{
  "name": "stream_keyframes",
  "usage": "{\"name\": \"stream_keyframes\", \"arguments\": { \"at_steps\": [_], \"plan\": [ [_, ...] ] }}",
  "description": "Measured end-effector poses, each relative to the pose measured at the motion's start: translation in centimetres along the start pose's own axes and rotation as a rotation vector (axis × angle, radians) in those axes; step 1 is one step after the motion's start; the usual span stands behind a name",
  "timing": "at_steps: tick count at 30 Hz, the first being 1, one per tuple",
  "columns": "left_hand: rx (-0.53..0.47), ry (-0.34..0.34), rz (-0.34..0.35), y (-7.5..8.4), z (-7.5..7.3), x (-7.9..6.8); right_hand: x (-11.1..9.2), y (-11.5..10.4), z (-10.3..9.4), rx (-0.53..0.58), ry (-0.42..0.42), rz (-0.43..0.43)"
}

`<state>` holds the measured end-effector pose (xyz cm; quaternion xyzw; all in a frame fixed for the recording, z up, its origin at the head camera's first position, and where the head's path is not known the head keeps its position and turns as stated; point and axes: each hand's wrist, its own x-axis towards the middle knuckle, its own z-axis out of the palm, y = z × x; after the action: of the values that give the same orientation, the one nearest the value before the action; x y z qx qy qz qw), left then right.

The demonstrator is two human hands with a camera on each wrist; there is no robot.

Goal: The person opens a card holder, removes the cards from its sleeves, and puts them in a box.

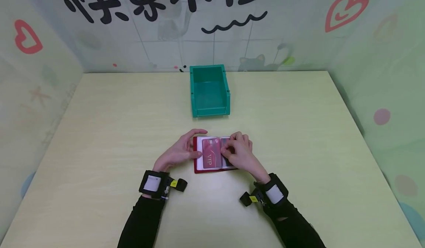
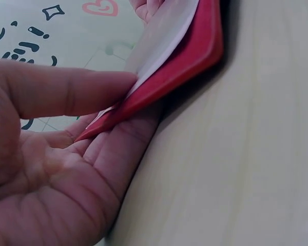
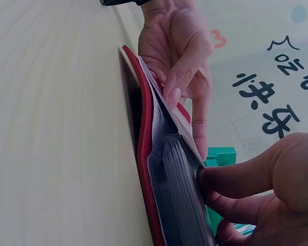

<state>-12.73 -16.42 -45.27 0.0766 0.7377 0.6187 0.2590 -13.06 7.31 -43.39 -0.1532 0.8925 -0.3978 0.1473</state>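
Note:
A red card holder (image 1: 216,170) lies spread open on the table, its clear plastic sleeves showing. Inside the left-hand sleeve is a pink card (image 1: 209,159) marked VIP. My left hand (image 1: 179,150) grips the left cover, thumb on the white inner page and fingers beneath the red cover (image 2: 195,64). My right hand (image 1: 244,154) pinches at the sleeves (image 3: 182,189) near the fold, thumb and forefinger together by the pink card's right edge. I cannot tell whether it pinches a sleeve or a card. That hand hides much of the right-hand page.
Beyond the card holder stands a teal plastic bin (image 1: 210,111), near the back of the pale wooden table (image 1: 99,130). Printed wall panels (image 1: 212,48) enclose the back and both sides.

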Motion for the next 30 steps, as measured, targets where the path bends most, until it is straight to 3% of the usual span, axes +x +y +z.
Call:
{"name": "stream_keyframes", "arguments": {
  "at_steps": [10, 19, 25, 30],
  "plan": [
    [0.008, 0.001, -0.003, 0.1, -0.2, 0.2, -0.1, 0.7, -0.8, 0.007, 0.005, 0.024],
    [-0.009, 0.002, -0.018, -0.1, 0.0, -0.2, -0.3, 0.5, -0.5, -0.052, 0.039, 0.039],
    [0.004, -0.002, -0.007, -0.2, 0.0, -0.2, -0.5, 1.5, -1.2, 0.023, 0.044, 0.079],
    [0.015, 0.001, 0.003, -0.1, 0.0, -0.2, -0.1, 2.8, -3.1, 0.086, 0.004, 0.062]
  ]
}}
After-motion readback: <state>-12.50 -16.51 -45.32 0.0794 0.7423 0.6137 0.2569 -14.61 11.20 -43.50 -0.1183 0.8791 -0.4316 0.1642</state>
